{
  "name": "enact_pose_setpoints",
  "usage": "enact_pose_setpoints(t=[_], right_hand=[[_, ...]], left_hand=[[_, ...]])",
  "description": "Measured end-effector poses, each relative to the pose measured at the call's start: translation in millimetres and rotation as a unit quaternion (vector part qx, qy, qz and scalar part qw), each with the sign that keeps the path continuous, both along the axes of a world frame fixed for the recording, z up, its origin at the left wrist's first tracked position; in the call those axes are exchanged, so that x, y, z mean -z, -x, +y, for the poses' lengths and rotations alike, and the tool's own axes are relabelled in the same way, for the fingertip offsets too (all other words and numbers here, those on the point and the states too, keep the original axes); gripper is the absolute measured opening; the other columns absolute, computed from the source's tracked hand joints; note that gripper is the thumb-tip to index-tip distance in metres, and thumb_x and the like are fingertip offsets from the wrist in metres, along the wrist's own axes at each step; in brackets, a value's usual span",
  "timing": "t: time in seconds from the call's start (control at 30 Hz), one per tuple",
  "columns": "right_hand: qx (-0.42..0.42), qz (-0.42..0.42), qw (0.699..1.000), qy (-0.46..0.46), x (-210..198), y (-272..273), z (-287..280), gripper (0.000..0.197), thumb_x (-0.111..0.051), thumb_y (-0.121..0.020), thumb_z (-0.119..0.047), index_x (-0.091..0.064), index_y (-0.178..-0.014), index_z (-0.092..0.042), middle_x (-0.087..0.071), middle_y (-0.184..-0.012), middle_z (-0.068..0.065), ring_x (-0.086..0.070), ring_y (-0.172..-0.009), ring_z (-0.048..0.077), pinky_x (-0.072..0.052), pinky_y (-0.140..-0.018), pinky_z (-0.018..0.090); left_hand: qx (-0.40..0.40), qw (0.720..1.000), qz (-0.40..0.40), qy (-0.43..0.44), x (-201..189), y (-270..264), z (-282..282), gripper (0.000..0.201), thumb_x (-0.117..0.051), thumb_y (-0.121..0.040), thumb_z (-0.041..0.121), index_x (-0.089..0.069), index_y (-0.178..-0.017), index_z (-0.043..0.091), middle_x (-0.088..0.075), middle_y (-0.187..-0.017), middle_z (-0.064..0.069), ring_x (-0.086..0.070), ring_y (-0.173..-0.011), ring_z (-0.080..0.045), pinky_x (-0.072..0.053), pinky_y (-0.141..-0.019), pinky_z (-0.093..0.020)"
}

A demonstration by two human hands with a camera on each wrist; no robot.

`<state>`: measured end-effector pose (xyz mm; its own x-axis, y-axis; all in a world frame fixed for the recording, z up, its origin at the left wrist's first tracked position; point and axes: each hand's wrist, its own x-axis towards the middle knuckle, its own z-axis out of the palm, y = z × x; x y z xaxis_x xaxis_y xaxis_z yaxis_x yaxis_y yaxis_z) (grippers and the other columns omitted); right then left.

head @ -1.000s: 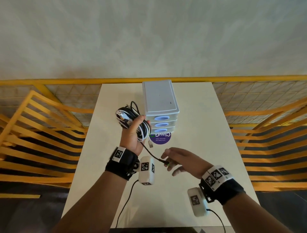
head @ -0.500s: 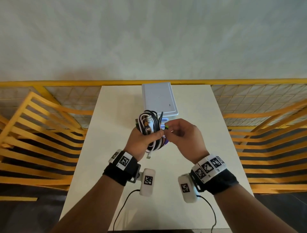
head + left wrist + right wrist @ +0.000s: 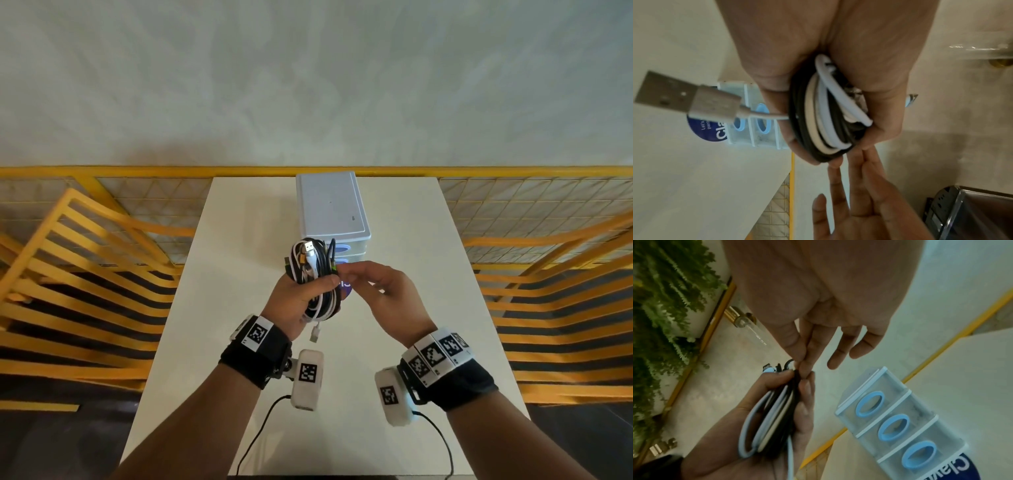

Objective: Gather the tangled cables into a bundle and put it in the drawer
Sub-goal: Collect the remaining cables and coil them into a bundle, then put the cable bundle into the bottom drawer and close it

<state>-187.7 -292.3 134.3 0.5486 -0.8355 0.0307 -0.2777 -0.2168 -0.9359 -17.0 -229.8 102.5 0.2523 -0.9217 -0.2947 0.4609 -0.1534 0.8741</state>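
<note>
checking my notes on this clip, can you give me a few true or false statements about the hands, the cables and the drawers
1. The left hand grips the cable bundle above the table. True.
2. The top drawer of the drawer unit is pulled open. False: all three drawers sit shut.
3. The right hand pinches a strand at the edge of the bundle between thumb and forefinger. True.
4. The bundle holds only black cables. False: black and white cables are coiled together.
5. A USB plug sticks out loose from the bundle. True.
6. The drawer unit has red ring handles. False: the rings are light blue.
</note>
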Motion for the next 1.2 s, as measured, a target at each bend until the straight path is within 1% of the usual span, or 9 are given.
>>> enact_pose_setpoints(t=[0.1, 0.23, 0.33, 0.47, 0.67, 0.83, 0.97, 1.07, 1.2], right_hand=[[0.032, 0.014, 0.999, 0.036, -1, 4, 1, 0.024, -0.074, -0.091, -0.034, -0.072, -0.114, -0.041, -0.066, -0.112, -0.018, -0.059, -0.110, 0.001, -0.047, -0.085, 0.016], [-0.005, -0.007, 0.984, -0.175, 2, -5, 1, 0.093, -0.084, -0.065, -0.065, -0.046, -0.144, -0.036, -0.063, -0.128, -0.012, -0.065, -0.114, 0.002, -0.055, -0.091, 0.023], [-0.042, -0.035, 0.969, -0.241, 11, -21, 4, 0.068, -0.089, -0.073, -0.045, -0.059, -0.131, -0.026, -0.075, -0.118, -0.004, -0.072, -0.109, 0.013, -0.056, -0.099, 0.046], [-0.013, -0.083, 0.965, -0.249, 19, -19, -1, 0.049, -0.083, -0.076, -0.047, -0.073, -0.115, -0.020, -0.077, -0.110, 0.008, -0.072, -0.107, 0.026, -0.054, -0.099, 0.058], [-0.011, -0.083, 0.967, -0.242, 29, -3, -7, 0.047, -0.078, -0.078, -0.053, -0.075, -0.112, -0.020, -0.078, -0.109, 0.007, -0.072, -0.108, 0.025, -0.052, -0.103, 0.055], [-0.034, -0.064, 0.955, -0.289, 32, 1, -7, 0.057, -0.074, -0.079, -0.061, -0.070, -0.122, -0.024, -0.076, -0.115, 0.006, -0.071, -0.112, 0.025, -0.052, -0.104, 0.054], [-0.071, 0.010, 0.965, -0.251, 25, 5, -10, 0.071, -0.064, -0.074, -0.081, -0.067, -0.125, -0.031, -0.076, -0.114, -0.004, -0.071, -0.110, 0.017, -0.053, -0.104, 0.045], [-0.097, 0.046, 0.977, -0.182, 8, 11, -14, 0.054, -0.055, -0.091, -0.067, -0.062, -0.132, -0.033, -0.072, -0.118, -0.011, -0.066, -0.113, 0.007, -0.048, -0.105, 0.033], [-0.121, 0.025, 0.977, -0.171, -4, 11, -24, 0.057, -0.054, -0.091, -0.068, -0.058, -0.137, -0.034, -0.071, -0.122, -0.007, -0.067, -0.113, 0.008, -0.050, -0.103, 0.032]], left_hand=[[-0.005, 1.000, -0.005, -0.011, 4, 4, 4, 0.034, -0.082, -0.080, 0.012, -0.072, -0.109, -0.001, -0.071, -0.097, -0.026, -0.069, -0.087, -0.037, -0.055, -0.078, -0.044], [0.002, 0.991, -0.132, 0.007, 1, 19, 7, 0.032, -0.081, -0.081, 0.024, -0.073, -0.104, 0.003, -0.075, -0.097, -0.019, -0.074, -0.092, -0.034, -0.060, -0.084, -0.047], [-0.008, 0.933, -0.358, -0.027, -3, 39, 3, 0.005, -0.064, -0.086, 0.022, -0.068, -0.083, 0.021, -0.070, -0.074, 0.001, -0.068, -0.069, -0.011, -0.054, -0.063, -0.033], [0.034, 0.929, -0.368, -0.002, -7, 44, 0, 0.030, -0.059, -0.074, 0.022, -0.063, -0.103, 0.024, -0.069, -0.079, 0.007, -0.068, -0.072, -0.011, -0.053, -0.056, -0.030], [0.090, 0.762, -0.638, -0.058, -5, 45, -1, 0.079, -0.054, -0.062, 0.069, -0.049, -0.125, 0.021, -0.051, -0.115, 0.004, -0.046, -0.110, -0.018, -0.046, -0.089, -0.038], [0.086, 0.887, -0.451, -0.046, -16, 52, -3, 0.031, -0.077, -0.070, 0.024, -0.064, -0.095, 0.037, -0.074, -0.083, 0.009, -0.070, -0.077, -0.002, -0.058, -0.066, -0.026], [0.012, 0.906, -0.418, -0.068, -11, 61, -4, 0.027, -0.081, -0.072, 0.012, -0.064, -0.077, 0.033, -0.069, -0.064, 0.013, -0.066, -0.060, 0.000, -0.046, -0.053, -0.015], [-0.019, 0.892, -0.446, -0.071, -16, 64, -8, 0.031, -0.079, -0.073, 0.014, -0.056, -0.064, 0.034, -0.061, -0.053, 0.014, -0.057, -0.053, 0.001, -0.039, -0.050, -0.012], [-0.062, 0.882, -0.465, -0.045, -30, 67, -17, 0.022, -0.077, -0.077, 0.016, -0.065, -0.074, 0.035, -0.068, -0.063, 0.014, -0.066, -0.062, 0.000, -0.050, -0.056, -0.017]])
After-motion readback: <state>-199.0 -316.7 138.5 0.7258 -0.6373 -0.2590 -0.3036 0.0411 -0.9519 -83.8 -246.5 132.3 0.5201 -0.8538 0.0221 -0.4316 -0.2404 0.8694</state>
